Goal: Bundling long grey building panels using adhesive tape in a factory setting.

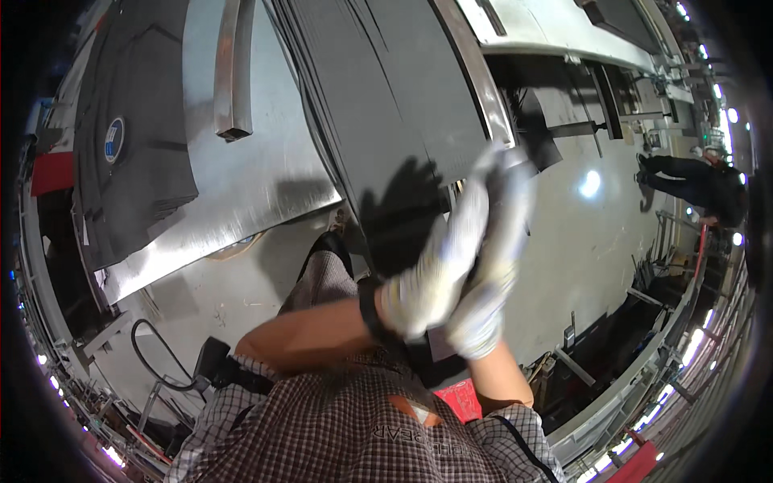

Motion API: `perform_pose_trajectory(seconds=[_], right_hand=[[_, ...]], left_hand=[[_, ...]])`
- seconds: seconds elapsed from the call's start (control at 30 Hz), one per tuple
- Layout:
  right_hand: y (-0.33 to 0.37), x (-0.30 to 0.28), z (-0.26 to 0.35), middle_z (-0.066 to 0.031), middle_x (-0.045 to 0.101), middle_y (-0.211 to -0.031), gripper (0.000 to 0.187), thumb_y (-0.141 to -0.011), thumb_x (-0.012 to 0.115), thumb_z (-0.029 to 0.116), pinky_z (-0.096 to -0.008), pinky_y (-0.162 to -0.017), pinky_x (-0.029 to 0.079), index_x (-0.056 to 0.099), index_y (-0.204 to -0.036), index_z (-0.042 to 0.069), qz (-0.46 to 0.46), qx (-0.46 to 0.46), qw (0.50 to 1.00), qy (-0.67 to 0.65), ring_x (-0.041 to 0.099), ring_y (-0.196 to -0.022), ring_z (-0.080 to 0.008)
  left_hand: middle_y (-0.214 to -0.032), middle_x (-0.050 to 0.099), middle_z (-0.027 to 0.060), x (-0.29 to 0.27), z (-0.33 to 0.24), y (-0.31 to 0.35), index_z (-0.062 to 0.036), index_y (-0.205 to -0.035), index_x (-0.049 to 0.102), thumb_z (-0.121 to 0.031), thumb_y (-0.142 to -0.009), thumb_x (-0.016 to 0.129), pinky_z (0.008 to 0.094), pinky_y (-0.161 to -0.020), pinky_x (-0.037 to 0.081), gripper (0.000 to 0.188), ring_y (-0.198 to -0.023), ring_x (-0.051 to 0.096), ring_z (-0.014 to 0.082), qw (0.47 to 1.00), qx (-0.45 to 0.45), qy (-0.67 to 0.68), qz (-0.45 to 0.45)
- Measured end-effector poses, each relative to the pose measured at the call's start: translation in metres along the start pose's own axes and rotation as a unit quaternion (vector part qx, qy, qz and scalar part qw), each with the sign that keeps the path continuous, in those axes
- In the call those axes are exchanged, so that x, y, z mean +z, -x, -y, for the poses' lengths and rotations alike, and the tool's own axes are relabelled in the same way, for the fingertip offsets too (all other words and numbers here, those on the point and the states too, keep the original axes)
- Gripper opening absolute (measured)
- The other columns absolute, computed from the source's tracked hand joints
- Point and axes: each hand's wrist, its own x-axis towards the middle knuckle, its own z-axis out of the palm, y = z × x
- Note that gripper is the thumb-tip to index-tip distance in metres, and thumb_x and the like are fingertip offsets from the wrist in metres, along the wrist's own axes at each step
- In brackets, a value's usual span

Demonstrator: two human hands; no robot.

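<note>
My left hand (439, 270) and my right hand (498, 274), both in white work gloves, are held up side by side in front of me. The palms face each other, close together or touching. Their fingers stretch out straight, with tips smeared by motion, and nothing shows between them. A black band (372, 310) circles my left wrist. Beyond the hands lies a stack of dark grey sheets (386, 88), with the hands' shadow on it. Along its right side runs a metal bar (475, 68).
To the left, a shiny metal table (274, 173) carries a square metal tube (234, 72) and dark sheets (153, 137) with a round tape-like object (115, 140). A person (696, 185) in dark clothes stands far right. Metal racks (596, 410) line the lower right.
</note>
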Motion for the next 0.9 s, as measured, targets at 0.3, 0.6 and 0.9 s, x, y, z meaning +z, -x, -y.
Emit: perform_pose_trajectory(seconds=[0.3, 0.6, 0.9], right_hand=[[-0.06, -0.071, -0.072, -0.0075, 0.064, -0.105, 0.034, -0.105, 0.047, 0.025, -0.024, -0.078, 0.045, 0.063, -0.117, -0.003, -0.204, 0.083, 0.974, -0.043, 0.056, -0.085, -0.0103], [-0.064, -0.079, -0.082, -0.0013, 0.063, -0.09, 0.014, -0.09, 0.068, 0.001, -0.0228, -0.073, 0.048, 0.065, -0.103, 0.002, -0.148, 0.161, 0.971, -0.099, 0.056, -0.08, -0.0071], [-0.104, -0.105, -0.282, -0.0193, 0.049, -0.145, 0.089, -0.071, 0.087, 0.006, -0.0362, -0.104, 0.044, 0.041, -0.147, 0.004, -0.067, 0.113, 0.974, 0.185, 0.055, -0.124, -0.029]], left_hand=[[-0.109, 0.057, 0.0074, 0.004, 0.052, -0.042, -0.0004, -0.124, 0.06, 0.007, -0.093, 0.056, 0.026, -0.087, 0.052, 0.032, -0.094, 0.062, 0.0123, 0.971, 0.065, -0.228, -0.037], [-0.122, 0.059, 0.0104, -0.009, 0.019, -0.063, -0.0014, -0.128, 0.055, 0.002, -0.092, 0.061, 0.026, -0.085, 0.05, 0.037, -0.097, 0.06, 0.0121, 0.957, 0.09, -0.199, -0.192], [-0.116, 0.059, 0.0094, -0.091, 0.011, 0.07, -0.0054, -0.118, 0.056, 0.007, -0.087, 0.058, 0.0309, -0.088, 0.048, 0.033, -0.098, 0.058, 0.0165, 0.872, -0.006, -0.431, -0.233]])
